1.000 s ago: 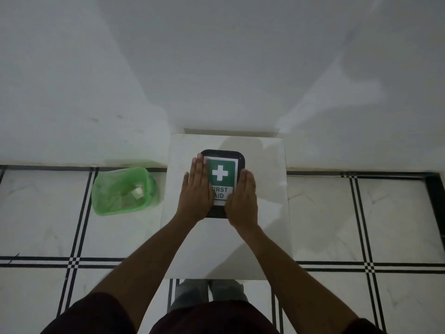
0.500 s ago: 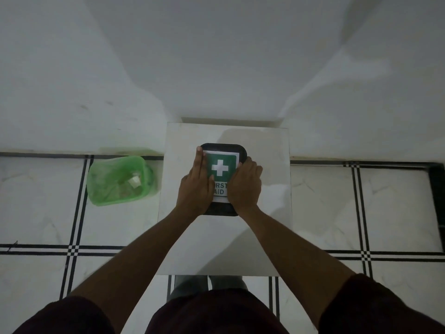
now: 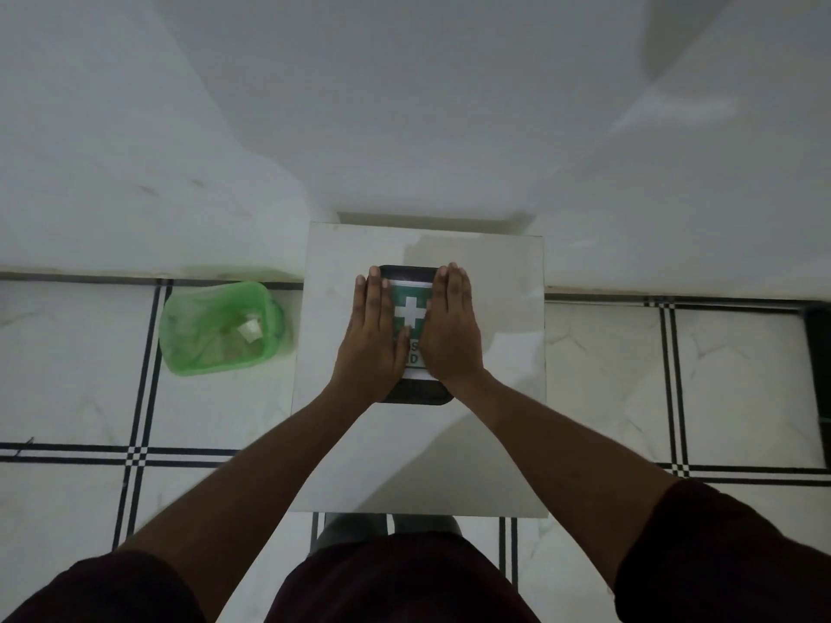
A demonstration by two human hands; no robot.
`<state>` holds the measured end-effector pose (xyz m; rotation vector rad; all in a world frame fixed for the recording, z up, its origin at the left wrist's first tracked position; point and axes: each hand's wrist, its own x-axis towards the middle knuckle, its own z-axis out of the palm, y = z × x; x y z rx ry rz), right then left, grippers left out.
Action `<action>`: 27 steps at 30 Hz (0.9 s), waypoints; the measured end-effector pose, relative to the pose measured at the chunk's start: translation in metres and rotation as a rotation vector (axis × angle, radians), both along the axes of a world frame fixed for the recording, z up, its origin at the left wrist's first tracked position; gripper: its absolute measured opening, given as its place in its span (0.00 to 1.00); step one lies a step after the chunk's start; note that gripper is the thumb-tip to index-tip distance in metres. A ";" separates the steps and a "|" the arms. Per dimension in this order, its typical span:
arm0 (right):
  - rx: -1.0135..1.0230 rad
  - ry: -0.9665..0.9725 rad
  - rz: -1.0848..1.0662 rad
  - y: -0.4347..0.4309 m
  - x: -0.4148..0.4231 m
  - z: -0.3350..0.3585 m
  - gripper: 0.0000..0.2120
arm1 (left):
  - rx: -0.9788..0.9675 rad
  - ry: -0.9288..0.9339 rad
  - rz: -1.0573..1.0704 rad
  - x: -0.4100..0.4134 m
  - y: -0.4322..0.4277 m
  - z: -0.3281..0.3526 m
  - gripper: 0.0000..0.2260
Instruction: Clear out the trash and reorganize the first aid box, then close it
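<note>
The first aid box (image 3: 411, 311) is a dark case with a green label and a white cross. It lies shut on a small white table (image 3: 499, 285). My left hand (image 3: 372, 341) lies flat on the left half of the lid, fingers straight and pointing away from me. My right hand (image 3: 452, 335) lies flat on the right half in the same way. Both palms touch the lid and hold nothing. Between them part of the label shows.
A green bin (image 3: 216, 353) lined with a green bag stands on the tiled floor left of the table, with pale scraps (image 3: 250, 328) inside. A white wall rises behind the table. My feet show under the table's near edge.
My right hand has stretched out from a bent pose at the box's right edge to lie flat on the lid. My left hand has slid slightly farther up the lid.
</note>
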<state>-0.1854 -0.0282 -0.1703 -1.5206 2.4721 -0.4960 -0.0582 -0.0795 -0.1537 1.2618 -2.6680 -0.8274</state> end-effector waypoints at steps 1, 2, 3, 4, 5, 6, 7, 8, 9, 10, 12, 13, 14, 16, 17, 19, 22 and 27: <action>0.015 -0.022 0.002 -0.001 -0.001 -0.001 0.35 | 0.019 0.018 0.008 -0.001 -0.001 0.000 0.31; 0.031 -0.046 0.000 -0.001 -0.002 -0.001 0.34 | 0.034 0.030 0.014 -0.001 -0.001 0.002 0.31; 0.036 -0.066 -0.004 -0.001 -0.003 -0.001 0.34 | 0.038 0.036 0.015 -0.001 0.000 0.002 0.31; 0.041 -0.082 -0.005 -0.001 -0.004 -0.001 0.33 | 0.038 0.034 0.012 -0.001 0.000 0.003 0.31; 0.040 -0.090 -0.003 -0.001 -0.005 0.000 0.33 | 0.035 0.031 0.008 -0.001 0.000 0.002 0.31; 0.043 -0.093 0.001 -0.001 -0.005 0.001 0.32 | 0.035 0.024 0.002 -0.001 -0.001 0.002 0.31; 0.046 -0.088 0.006 -0.001 -0.005 0.002 0.32 | 0.030 0.020 -0.002 -0.002 -0.001 0.002 0.31; 0.062 -0.091 0.011 -0.001 -0.004 0.003 0.33 | 0.024 0.008 -0.003 -0.001 -0.001 0.002 0.31; 0.077 -0.100 0.014 -0.002 -0.003 0.004 0.33 | 0.014 -0.010 0.002 -0.001 -0.001 0.003 0.31; 0.090 -0.112 0.016 -0.002 -0.003 0.007 0.33 | 0.007 -0.045 0.003 -0.001 0.000 0.006 0.31; 0.098 -0.126 0.020 -0.001 -0.003 0.015 0.33 | -0.014 -0.135 0.007 0.000 0.001 0.011 0.30; 0.092 -0.119 0.027 0.001 -0.003 0.018 0.33 | -0.038 -0.177 0.005 0.001 0.002 0.013 0.29; 0.086 -0.114 0.032 0.004 -0.002 0.023 0.32 | -0.058 -0.217 -0.002 0.002 0.003 0.017 0.29; 0.053 -0.121 0.003 0.016 0.004 0.031 0.31 | -0.075 -0.258 -0.007 0.005 0.008 0.024 0.29; 0.033 -0.131 -0.001 0.025 0.009 0.033 0.33 | -0.087 -0.251 -0.003 0.008 0.012 0.025 0.28; 0.042 -0.124 0.033 0.043 0.023 0.033 0.33 | -0.092 -0.251 -0.001 0.015 0.024 0.025 0.28; 0.093 -0.091 0.082 0.062 0.037 0.025 0.33 | -0.072 -0.245 -0.019 0.021 0.037 0.019 0.28; 0.118 -0.043 0.065 0.061 0.037 0.017 0.32 | -0.023 -0.150 -0.018 0.022 0.037 0.017 0.28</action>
